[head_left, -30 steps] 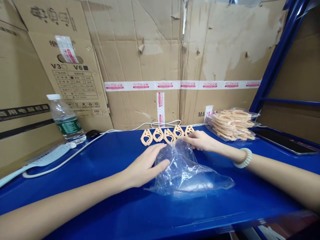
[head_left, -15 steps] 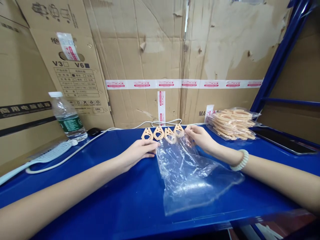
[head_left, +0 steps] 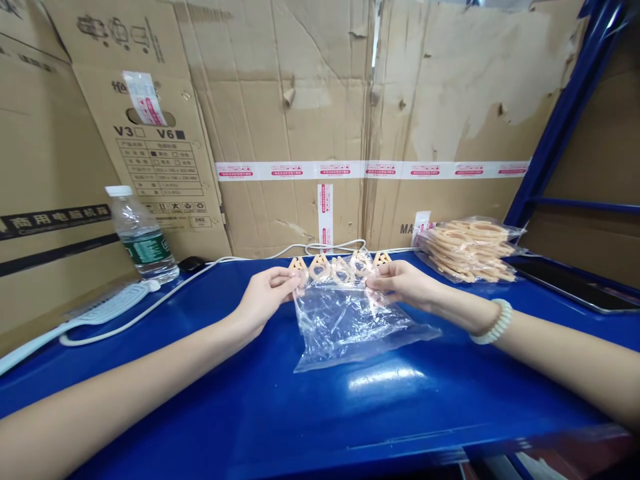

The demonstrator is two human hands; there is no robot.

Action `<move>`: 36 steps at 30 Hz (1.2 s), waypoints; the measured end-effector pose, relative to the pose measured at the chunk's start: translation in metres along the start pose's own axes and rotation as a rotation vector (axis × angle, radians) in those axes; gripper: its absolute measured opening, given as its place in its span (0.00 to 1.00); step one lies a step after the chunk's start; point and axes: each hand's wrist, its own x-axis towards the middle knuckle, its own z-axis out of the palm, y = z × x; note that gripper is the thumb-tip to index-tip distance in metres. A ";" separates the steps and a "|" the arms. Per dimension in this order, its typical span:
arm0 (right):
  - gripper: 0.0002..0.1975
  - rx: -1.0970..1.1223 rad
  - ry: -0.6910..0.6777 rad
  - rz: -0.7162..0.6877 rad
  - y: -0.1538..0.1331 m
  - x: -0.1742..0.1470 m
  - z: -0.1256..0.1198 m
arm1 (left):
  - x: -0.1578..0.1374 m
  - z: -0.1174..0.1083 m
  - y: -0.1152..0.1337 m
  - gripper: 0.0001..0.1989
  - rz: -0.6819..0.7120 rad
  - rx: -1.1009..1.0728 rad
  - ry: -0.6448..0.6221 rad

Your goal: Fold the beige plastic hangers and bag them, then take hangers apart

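A clear plastic bag (head_left: 350, 320) is stretched between my two hands, its mouth edge toward the back of the table. My left hand (head_left: 267, 297) pinches its left corner, thumb on top. My right hand (head_left: 403, 285) grips the edge on the right. Several beige clips (head_left: 319, 268), drop-shaped with a round hole, stand in a row at the bag's far edge. Some of them show through the film; whether they are inside or behind it I cannot tell. The outermost clips are partly hidden by my fingers.
A bagged stack of beige clips (head_left: 470, 247) lies at the right, beside a dark flat phone-like device (head_left: 580, 283). At the left are a water bottle (head_left: 145, 240), a pale blue fly swatter-like item (head_left: 107, 307) and a white cable (head_left: 195, 283). Cardboard (head_left: 280, 207) walls the back.
My left hand has closed on the bag's left corner. My right hand has shifted its grip slightly, and the bag's far edge now covers part of the clips; its near end has drawn back.
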 end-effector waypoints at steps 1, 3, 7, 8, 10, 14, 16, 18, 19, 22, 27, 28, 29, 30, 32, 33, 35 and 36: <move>0.09 0.007 -0.020 0.011 -0.001 0.000 -0.001 | 0.002 -0.001 0.001 0.15 0.018 0.003 0.000; 0.06 0.034 -0.056 0.028 -0.002 0.000 -0.003 | 0.004 -0.002 0.001 0.15 0.046 0.005 0.007; 0.07 0.120 -0.051 0.021 -0.004 -0.002 -0.004 | 0.005 -0.004 -0.001 0.14 0.065 -0.016 0.039; 0.06 0.123 -0.030 0.037 -0.005 -0.003 -0.005 | 0.005 -0.005 -0.002 0.13 0.067 -0.027 0.049; 0.08 0.050 -0.010 0.098 -0.005 -0.005 -0.008 | 0.006 -0.006 -0.003 0.12 0.068 -0.056 0.068; 0.18 -0.174 -0.098 0.123 -0.001 -0.006 -0.015 | 0.010 -0.009 -0.002 0.10 0.064 -0.106 0.107; 0.18 -0.163 -0.128 0.086 0.001 -0.006 -0.017 | 0.013 -0.010 -0.001 0.09 0.059 -0.121 0.124; 0.17 -0.146 -0.130 0.059 0.002 -0.006 -0.018 | 0.016 -0.012 -0.001 0.09 0.056 -0.129 0.136; 0.16 -0.154 -0.124 0.050 0.002 -0.006 -0.018 | 0.017 -0.013 -0.001 0.09 0.054 -0.130 0.138; 0.13 -0.218 -0.116 0.048 -0.001 -0.008 -0.018 | 0.019 -0.015 -0.002 0.08 0.047 -0.123 0.134; 0.16 -0.168 0.004 0.038 -0.004 -0.007 -0.014 | 0.012 -0.008 -0.006 0.10 0.036 -0.108 0.071; 0.17 -0.170 0.028 0.015 -0.004 -0.005 -0.013 | 0.010 -0.005 -0.007 0.12 0.032 -0.104 0.050; 0.18 -0.183 0.035 -0.011 -0.003 -0.004 -0.012 | 0.008 -0.003 -0.007 0.14 0.026 -0.100 0.029; 0.18 -0.198 0.028 -0.033 -0.002 -0.003 -0.011 | 0.007 -0.002 -0.007 0.17 0.023 -0.094 0.008; 0.17 -0.198 0.005 -0.066 0.001 -0.002 -0.010 | 0.006 -0.001 -0.007 0.21 0.027 -0.075 -0.027; 0.16 -0.181 -0.007 -0.072 0.001 -0.002 -0.010 | 0.007 -0.002 -0.006 0.22 0.034 -0.066 -0.037; 0.14 -0.139 -0.047 -0.067 0.002 -0.003 -0.012 | 0.009 -0.005 -0.004 0.23 0.055 -0.059 -0.039; 0.13 -0.120 -0.077 -0.056 0.002 -0.004 -0.012 | 0.010 -0.006 -0.003 0.23 0.063 -0.062 -0.033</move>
